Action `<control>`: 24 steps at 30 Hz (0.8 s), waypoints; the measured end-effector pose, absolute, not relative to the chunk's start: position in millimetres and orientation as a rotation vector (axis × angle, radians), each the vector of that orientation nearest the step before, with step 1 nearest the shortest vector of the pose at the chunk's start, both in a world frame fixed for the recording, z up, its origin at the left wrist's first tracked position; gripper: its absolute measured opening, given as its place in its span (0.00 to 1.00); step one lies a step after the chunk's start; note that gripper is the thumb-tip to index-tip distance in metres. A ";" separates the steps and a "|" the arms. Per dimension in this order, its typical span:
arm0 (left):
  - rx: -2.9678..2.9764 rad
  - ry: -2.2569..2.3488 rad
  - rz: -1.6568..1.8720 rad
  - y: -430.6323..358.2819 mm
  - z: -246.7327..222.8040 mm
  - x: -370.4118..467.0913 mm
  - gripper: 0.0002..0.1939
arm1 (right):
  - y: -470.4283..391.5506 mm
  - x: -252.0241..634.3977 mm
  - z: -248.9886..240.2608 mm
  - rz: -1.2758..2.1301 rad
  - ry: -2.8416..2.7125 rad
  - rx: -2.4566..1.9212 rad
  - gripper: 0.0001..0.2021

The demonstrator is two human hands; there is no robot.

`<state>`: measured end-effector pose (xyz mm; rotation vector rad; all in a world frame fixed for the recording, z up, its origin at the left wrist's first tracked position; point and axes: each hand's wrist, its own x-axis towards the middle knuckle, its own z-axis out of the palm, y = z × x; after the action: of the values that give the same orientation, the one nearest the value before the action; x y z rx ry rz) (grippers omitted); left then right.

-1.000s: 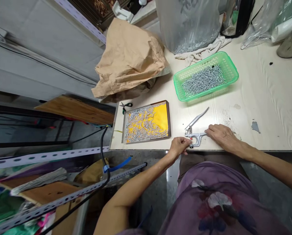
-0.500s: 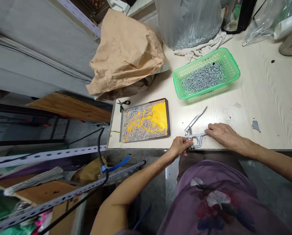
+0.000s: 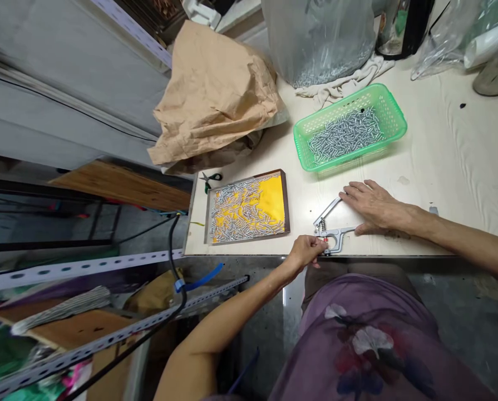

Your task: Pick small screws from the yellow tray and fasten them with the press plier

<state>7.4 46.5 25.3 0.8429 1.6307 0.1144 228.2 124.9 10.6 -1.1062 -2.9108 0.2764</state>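
Silver-grey spring-loaded hand pliers (image 3: 335, 234) lie at the table's front edge, their two handles spread apart to the right. My left hand (image 3: 306, 250) is closed at the jaw end, thumb and fingertips pinched beside a small red part. Whether a small piece sits in that pinch is hidden. Over the handle ends, my right hand (image 3: 371, 209) has its fingers stretched out and apart. Its fingertips touch the upper handle and its thumb lies by the tip of the lower one. To the left is a shallow tray (image 3: 287, 203) with many small metal pins on a yellow base.
A green plastic basket (image 3: 301, 142) of small metal pieces stands behind the pliers. Green-handled scissors (image 3: 212, 179) lie at the table's left edge. Crumpled brown paper (image 3: 215, 94), a clear bag (image 3: 319, 39) and a cloth (image 3: 349, 83) are farther back.
My right hand has moved up from the lower handle's end and spread its fingers to the upper handle. My left hand and the pliers have stayed nearly still.
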 end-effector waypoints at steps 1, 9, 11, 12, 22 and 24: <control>0.835 1.630 0.119 46.1 24.7 7.0 0.07 | 125.0 227.1 11.4 0.267 -2.917 -1.113 0.39; 0.800 1.610 0.160 42.8 15.1 3.1 0.11 | 115.2 230.1 13.6 0.223 -2.910 -1.096 0.25; 0.820 1.600 0.152 42.0 12.9 1.0 0.13 | 113.1 231.4 12.5 0.212 -2.909 -1.080 0.21; 0.842 1.598 0.134 41.3 12.7 -0.4 0.14 | 112.0 231.8 12.0 0.204 -2.909 -1.074 0.19; 2.263 1.532 0.198 44.9 22.3 22.2 0.21 | 99.8 229.4 15.8 0.141 -2.951 -1.130 0.21; 2.393 1.412 0.157 55.0 16.1 32.3 0.27 | 95.7 229.8 17.4 0.137 -2.934 -1.163 0.22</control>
<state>32.3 55.0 16.1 2.3931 1.4122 0.1569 229.8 95.7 17.4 -1.1635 -2.9337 0.1371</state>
